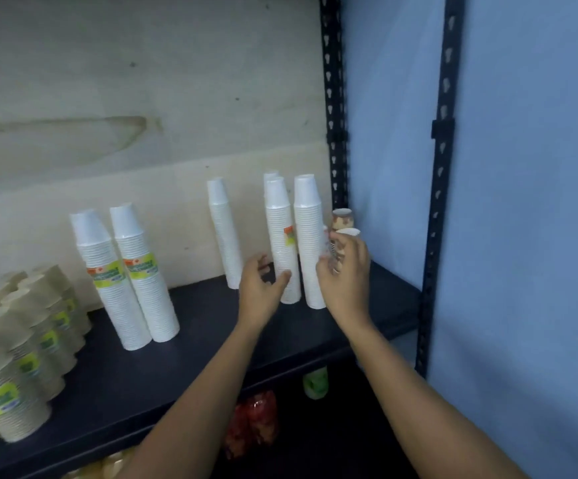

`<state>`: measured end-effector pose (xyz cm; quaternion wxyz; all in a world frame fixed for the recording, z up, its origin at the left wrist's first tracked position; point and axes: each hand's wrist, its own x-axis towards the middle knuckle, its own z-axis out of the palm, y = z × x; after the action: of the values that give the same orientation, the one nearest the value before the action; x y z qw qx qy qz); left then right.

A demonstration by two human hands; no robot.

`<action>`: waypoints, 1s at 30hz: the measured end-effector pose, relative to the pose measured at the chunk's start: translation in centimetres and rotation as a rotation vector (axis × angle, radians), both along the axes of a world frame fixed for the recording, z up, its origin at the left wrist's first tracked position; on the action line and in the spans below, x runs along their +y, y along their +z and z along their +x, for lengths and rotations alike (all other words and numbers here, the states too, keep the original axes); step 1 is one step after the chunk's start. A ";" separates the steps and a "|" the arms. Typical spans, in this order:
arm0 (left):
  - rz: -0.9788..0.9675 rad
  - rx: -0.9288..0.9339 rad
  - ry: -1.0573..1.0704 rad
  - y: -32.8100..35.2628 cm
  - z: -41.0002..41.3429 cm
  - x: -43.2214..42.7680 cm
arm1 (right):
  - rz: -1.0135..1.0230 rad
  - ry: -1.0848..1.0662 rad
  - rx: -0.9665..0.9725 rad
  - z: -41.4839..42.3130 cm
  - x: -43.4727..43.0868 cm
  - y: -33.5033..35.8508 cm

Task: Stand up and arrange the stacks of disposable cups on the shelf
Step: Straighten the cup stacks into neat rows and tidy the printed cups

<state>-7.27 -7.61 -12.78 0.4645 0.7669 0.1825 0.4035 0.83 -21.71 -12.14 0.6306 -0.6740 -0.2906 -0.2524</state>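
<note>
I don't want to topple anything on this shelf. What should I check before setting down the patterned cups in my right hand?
1. Right hand grips the patterned cups: ok.
2. Left hand steadies the labelled white stack: cannot tell, contact unclear.
3. Neighbouring white stack upright: ok.
4. Bare shelf to the right of the stacks: ok.

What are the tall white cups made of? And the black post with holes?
The tall white cup stack looks like thin plastic or paper, matte, with fine rim lines; too blurred to be sure. The black slotted shelf post looks like painted metal, with punched keyhole slots.
</note>
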 end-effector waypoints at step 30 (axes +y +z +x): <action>0.041 -0.177 0.273 1.8 -7.7 0.6 | -0.217 0.451 0.272 -4.6 3.0 1.5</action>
<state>-14.98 -7.02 -10.96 0.4039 0.7059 0.2351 0.5323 -3.76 -18.69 -10.59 0.6282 -0.6836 -0.3710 0.0195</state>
